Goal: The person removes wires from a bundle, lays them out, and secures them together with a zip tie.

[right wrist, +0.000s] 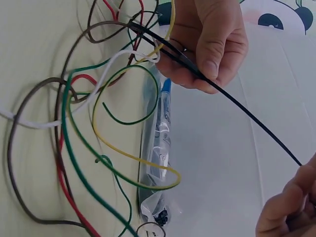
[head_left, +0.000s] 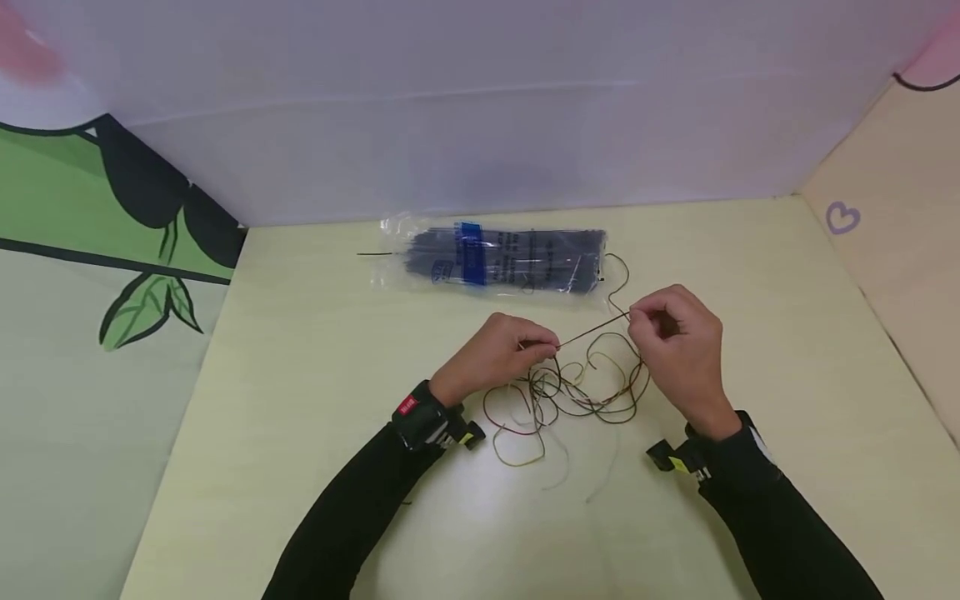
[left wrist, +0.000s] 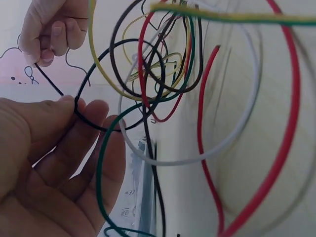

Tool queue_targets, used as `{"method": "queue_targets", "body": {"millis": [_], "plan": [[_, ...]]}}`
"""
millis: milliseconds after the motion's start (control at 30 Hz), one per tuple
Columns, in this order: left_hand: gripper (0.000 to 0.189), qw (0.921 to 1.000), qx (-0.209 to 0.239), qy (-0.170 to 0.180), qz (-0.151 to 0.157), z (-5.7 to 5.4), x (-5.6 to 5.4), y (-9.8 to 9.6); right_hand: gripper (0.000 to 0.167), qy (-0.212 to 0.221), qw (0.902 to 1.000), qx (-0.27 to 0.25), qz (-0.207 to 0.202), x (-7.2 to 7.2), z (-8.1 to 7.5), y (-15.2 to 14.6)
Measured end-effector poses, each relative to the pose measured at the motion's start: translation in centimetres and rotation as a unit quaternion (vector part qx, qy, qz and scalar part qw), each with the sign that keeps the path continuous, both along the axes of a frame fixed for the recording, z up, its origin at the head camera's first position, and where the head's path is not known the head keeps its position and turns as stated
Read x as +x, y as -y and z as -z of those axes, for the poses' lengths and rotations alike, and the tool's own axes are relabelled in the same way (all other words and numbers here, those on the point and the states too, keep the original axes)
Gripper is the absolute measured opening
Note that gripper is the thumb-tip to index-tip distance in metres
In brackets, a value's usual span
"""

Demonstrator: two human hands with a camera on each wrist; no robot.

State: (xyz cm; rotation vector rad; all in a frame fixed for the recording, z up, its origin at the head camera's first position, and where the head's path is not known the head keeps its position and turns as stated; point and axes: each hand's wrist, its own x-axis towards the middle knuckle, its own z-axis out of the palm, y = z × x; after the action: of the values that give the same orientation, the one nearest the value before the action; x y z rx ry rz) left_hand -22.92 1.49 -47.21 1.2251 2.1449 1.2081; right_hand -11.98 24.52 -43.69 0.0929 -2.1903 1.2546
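Note:
A thin black wire runs taut between the two hands. My left hand pinches it between thumb and forefinger, where the right wrist view shows it doubled. Up and to the right, my right hand pinches the same wire with curled fingers. Below and between the hands spreads a loose tangle of wires. Up close it includes a red wire, a white wire, a green wire, and brown and yellow-green ones. Where the black wire enters the tangle is hard to tell.
Behind the hands lies a clear plastic bag of dark, thin strips, likely cable ties, with a blue label. One dark strip pokes out at its left. The pale table meets a white wall at the back.

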Motion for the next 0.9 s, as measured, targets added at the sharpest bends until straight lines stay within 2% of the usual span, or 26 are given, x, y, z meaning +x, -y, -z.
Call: {"method": "queue_targets", "body": {"millis": [100, 233, 367, 467, 600, 733, 900], "plan": [[0.019, 0.9998, -0.007, 0.011, -0.015, 0.3, 0.0, 0.2, 0.012, 0.052, 0.9975, -0.030, -0.038, 0.4, 0.2, 0.0], [0.018, 0.9992, -0.014, 0.030, -0.023, 0.5, -0.1, 0.4, 0.024, 0.111, 0.9879, -0.070, -0.083, 0.8, 0.6, 0.1], [0.019, 0.9992, -0.017, 0.032, -0.014, 0.6, 0.0, 0.2, 0.027, 0.130, 0.9837, -0.061, -0.108, 0.7, 0.8, 0.2], [0.019, 0.9997, -0.012, 0.019, -0.009, 0.6, -0.1, 0.1, 0.025, 0.139, 0.9786, -0.075, -0.132, 0.5, 0.8, 0.4], [0.019, 0.9999, -0.004, 0.011, -0.009, 0.5, -0.1, 0.0, 0.017, 0.125, 0.9770, -0.101, -0.140, 0.2, 0.5, 0.7], [0.018, 0.9997, -0.004, 0.025, -0.003, 0.4, 0.0, -0.1, 0.010, 0.093, 0.9855, -0.067, -0.125, 0.0, 0.3, 1.0], [0.019, 0.9998, -0.012, 0.011, 0.008, 0.7, 0.1, -0.4, 0.010, 0.028, 0.9948, -0.061, -0.077, -0.3, -0.3, 0.9]]}}
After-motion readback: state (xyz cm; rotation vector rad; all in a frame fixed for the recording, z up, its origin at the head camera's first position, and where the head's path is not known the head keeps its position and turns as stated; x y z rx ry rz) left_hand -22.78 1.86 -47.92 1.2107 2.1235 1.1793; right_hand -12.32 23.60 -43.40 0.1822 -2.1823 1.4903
